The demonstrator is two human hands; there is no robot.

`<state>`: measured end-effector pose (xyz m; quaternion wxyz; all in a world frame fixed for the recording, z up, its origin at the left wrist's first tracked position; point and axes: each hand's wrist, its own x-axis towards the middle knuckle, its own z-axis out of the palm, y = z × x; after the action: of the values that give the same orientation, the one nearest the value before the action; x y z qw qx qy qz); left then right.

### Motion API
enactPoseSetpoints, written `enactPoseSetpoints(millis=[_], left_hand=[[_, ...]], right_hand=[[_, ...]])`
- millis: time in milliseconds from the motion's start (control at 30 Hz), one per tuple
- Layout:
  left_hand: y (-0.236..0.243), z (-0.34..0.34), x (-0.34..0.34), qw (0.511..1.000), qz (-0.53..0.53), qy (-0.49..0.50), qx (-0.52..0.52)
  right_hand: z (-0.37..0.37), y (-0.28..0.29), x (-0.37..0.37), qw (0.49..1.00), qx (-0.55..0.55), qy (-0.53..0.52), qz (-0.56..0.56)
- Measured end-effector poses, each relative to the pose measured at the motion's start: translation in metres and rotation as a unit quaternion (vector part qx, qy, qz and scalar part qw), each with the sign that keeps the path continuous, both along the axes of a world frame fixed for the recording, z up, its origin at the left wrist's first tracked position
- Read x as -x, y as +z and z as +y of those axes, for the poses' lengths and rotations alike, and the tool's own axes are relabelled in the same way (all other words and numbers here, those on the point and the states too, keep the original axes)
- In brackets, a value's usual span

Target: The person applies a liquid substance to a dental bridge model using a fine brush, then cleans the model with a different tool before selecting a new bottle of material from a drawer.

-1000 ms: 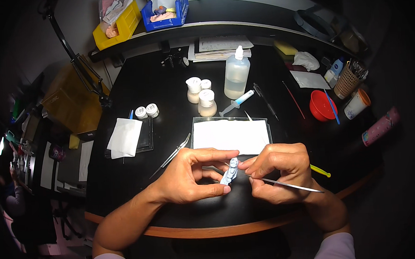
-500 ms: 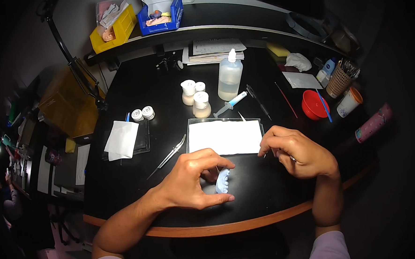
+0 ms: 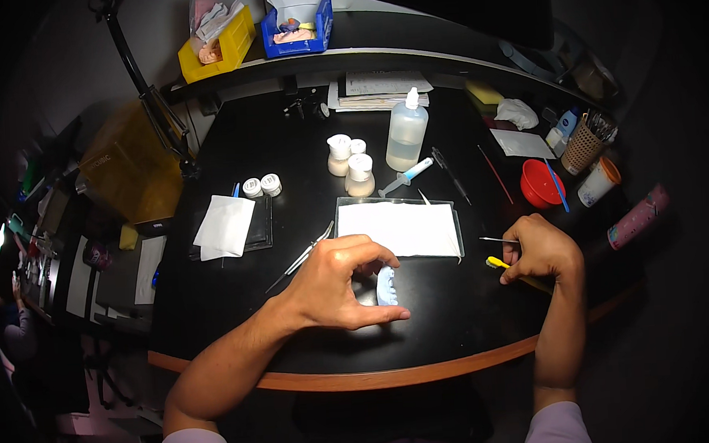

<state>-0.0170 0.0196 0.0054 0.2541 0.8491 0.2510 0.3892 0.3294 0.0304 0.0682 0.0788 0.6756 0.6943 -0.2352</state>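
My left hand [image 3: 338, 282] grips a pale blue dental model [image 3: 386, 286] between thumb and fingers, above the desk's near middle. A row of teeth on the model points right. Over to the right, my right hand [image 3: 542, 248] is closed round a small yellow toothbrush [image 3: 497, 262], its head poking out to the left. From the same hand a thin metal instrument [image 3: 496, 240] sticks out; its other end is hidden. Between the hands and a little farther off lies a tray with white tissue [image 3: 399, 229].
Powder jars [image 3: 360, 175], a clear squeeze bottle [image 3: 407, 130] and a syringe [image 3: 406, 178] stand or lie behind the tray. Tweezers [image 3: 300, 258] are by my left hand. A red bowl [image 3: 535, 188] and pink flask [image 3: 639, 216] are at right. White tissue [image 3: 226, 226] lies left.
My right hand has moved right, and a yellow toothbrush now shows in it beside the metal instrument. My left hand still holds the dental model. The whole view has shifted slightly.
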Motion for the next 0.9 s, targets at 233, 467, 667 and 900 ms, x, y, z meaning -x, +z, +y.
enactPoseSetpoints(millis=[233,467,667,900], left_hand=[[0.002,-0.001,-0.004,1.0,-0.01,-0.014,0.012],[-0.001,-0.006,-0.004,0.99,-0.007,-0.065,0.125],[0.005,-0.008,-0.004,0.965,-0.017,-0.089,0.246],[0.011,-0.01,-0.004,0.911,-0.022,-0.109,0.398]], right_hand=[[-0.003,0.004,-0.013,0.985,0.014,0.047,0.163],[-0.017,-0.004,0.039,0.888,-0.104,0.242,0.376],[-0.032,-0.033,0.086,0.852,-0.2,0.288,0.389],[-0.028,-0.025,0.074,0.849,-0.203,0.306,0.38]])
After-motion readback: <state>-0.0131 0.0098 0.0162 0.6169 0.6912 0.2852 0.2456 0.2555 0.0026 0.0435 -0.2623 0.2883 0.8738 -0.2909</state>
